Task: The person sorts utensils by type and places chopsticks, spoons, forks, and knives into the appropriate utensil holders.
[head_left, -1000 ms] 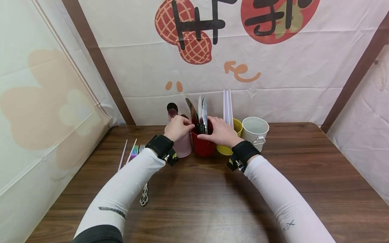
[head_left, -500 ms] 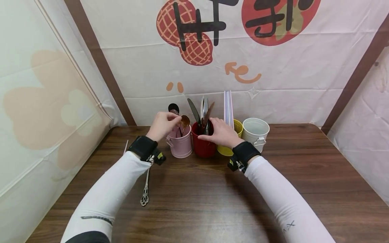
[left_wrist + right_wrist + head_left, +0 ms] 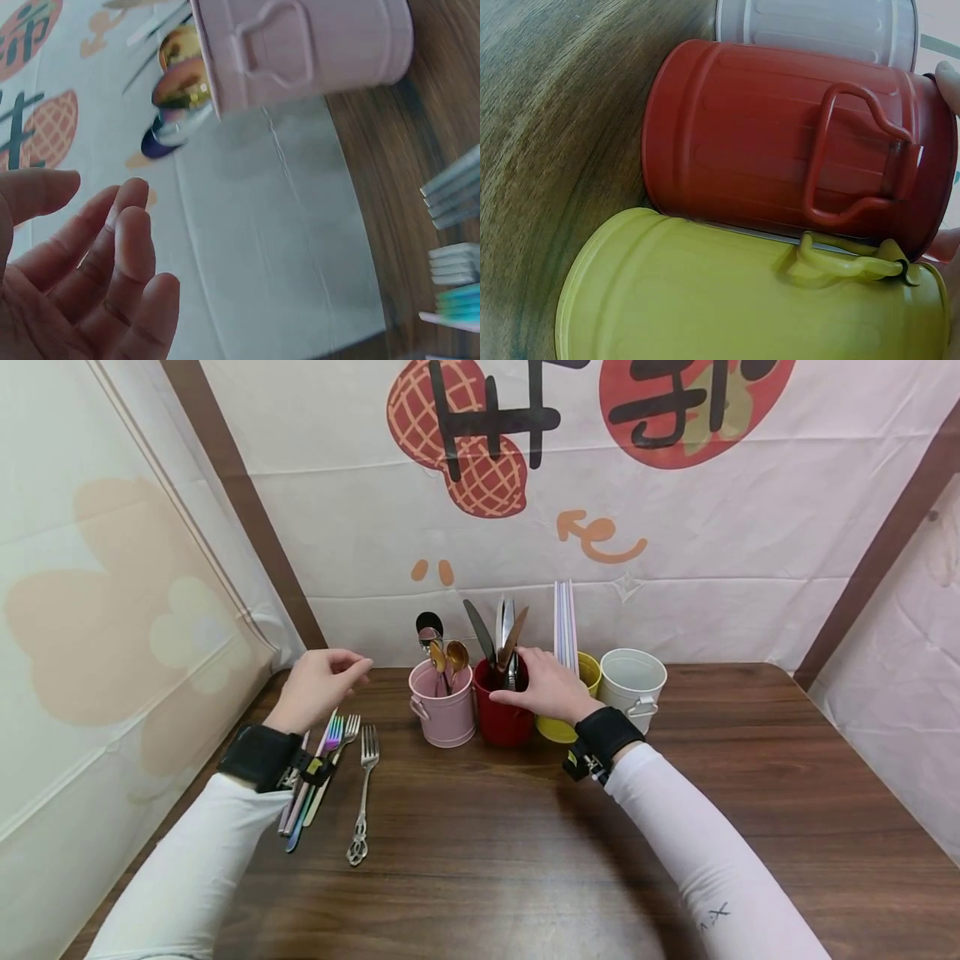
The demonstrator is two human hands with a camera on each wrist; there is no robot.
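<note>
My left hand [image 3: 315, 685] hovers above the forks at the table's left, fingers loosely bent, holding nothing. Beneath it lie a rainbow fork [image 3: 335, 731] and a pale-handled fork [image 3: 349, 731]; just right is a silver fork [image 3: 363, 802] with an ornate handle. My right hand [image 3: 549, 687] grips the rim of the red bucket [image 3: 504, 722], thumb across the front. Several knives [image 3: 512, 639] stand in that bucket, blades up. Left of it, the pink bucket [image 3: 447, 727] holds several spoons [image 3: 457, 654]. In the right wrist view, fingertips show at the rim of the red bucket [image 3: 765, 142].
Right of the red bucket stands a yellow bucket [image 3: 555, 731] with tall pastel sticks [image 3: 564, 622], partly behind my right hand. A white bucket [image 3: 632, 693] ends the row. Behind the buckets hangs a printed cloth [image 3: 360, 527]; another cloth borders the left side.
My left hand has moved left from the knives, past the spoons, to above the forks. A brown knife now leans right among the knives. My right hand stays at the red bucket.
</note>
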